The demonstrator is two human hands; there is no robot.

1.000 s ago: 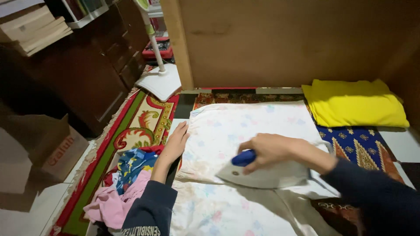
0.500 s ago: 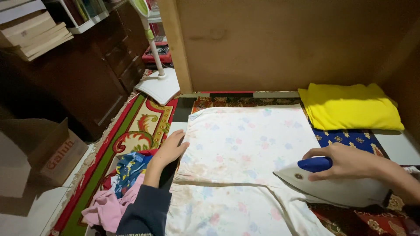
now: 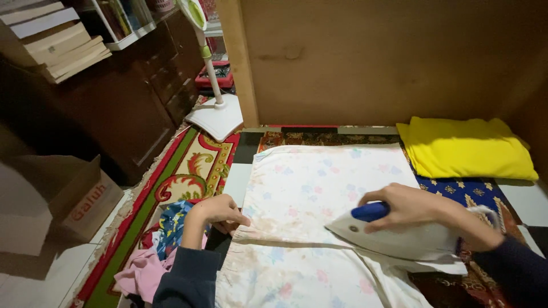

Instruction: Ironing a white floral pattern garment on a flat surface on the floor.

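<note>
Ironing looks partway done: the white flowered cloth [image 3: 319, 188] lies mostly flat on the floor, but a fold runs across its near part. The right hand [image 3: 414, 208] grips the iron [image 3: 399, 236] on the cloth's right side. The left hand [image 3: 214, 211] pinches the left edge.

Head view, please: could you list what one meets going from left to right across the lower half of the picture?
Brown cardboard box → pile of pink and blue clothes → left hand → white iron with a blue handle, held by the right hand.
</note>
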